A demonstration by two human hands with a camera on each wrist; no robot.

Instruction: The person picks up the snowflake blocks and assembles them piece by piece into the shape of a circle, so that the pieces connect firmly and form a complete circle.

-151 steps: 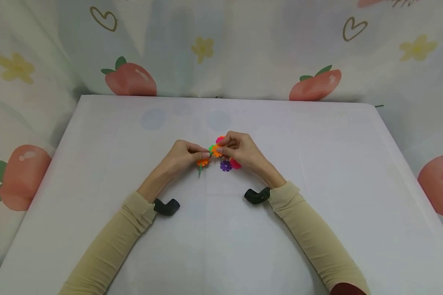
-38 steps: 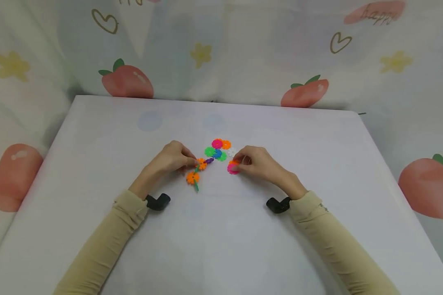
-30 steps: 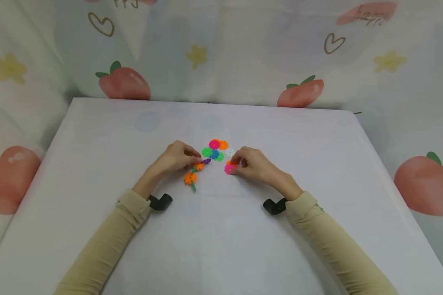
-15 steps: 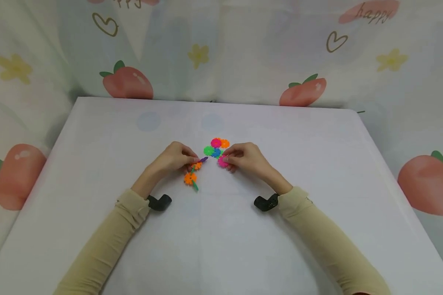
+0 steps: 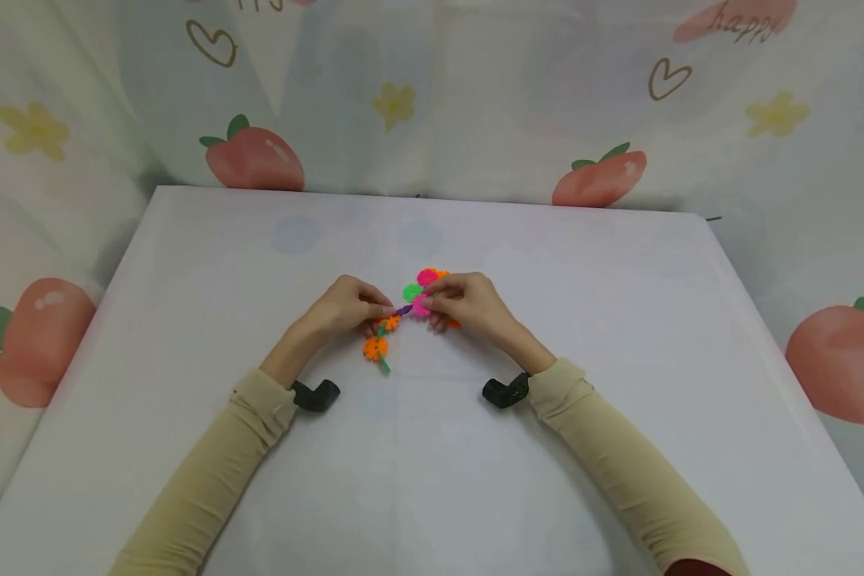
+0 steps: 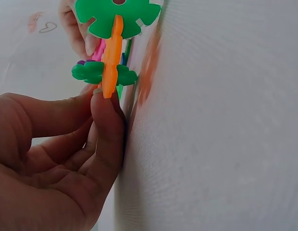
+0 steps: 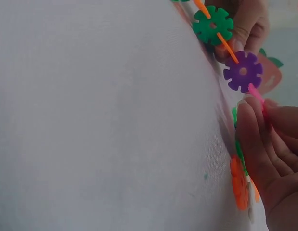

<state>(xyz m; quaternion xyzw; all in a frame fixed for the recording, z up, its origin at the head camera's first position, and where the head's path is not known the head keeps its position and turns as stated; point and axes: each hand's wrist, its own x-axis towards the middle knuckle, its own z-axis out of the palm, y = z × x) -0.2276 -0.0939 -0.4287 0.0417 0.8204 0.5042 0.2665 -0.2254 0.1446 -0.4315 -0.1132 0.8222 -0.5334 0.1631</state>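
My left hand [image 5: 349, 306] pinches a chain of notched plastic discs between thumb and finger, near its upper orange disc [image 7: 228, 46]. Alternating green and orange pieces make up the chain, with a green disc [image 7: 204, 29] slotted crosswise, and a purple disc [image 7: 234, 73] ends it. Between thumb and fingers, my right hand [image 5: 468, 300] pinches a pink disc [image 5: 420, 305]. In the right wrist view the pink disc's edge meets a notch of the purple one; how deep it sits cannot be told. The lower orange disc [image 5: 376, 349] hangs toward the front.
Behind the hands lie loose discs: a pink one [image 5: 427, 277], a light green one [image 5: 413, 293] and an orange one [image 5: 442, 274]. Another orange disc [image 5: 454, 324] shows under my right hand. A white cloth covers the table [image 5: 403, 464]; a printed curtain [image 5: 475, 104] stands behind.
Five seconds ago the purple disc lay loose; now it ends the chain. My right hand has picked up the pink disc and moved left to the purple one. The left hand stays nearly still.
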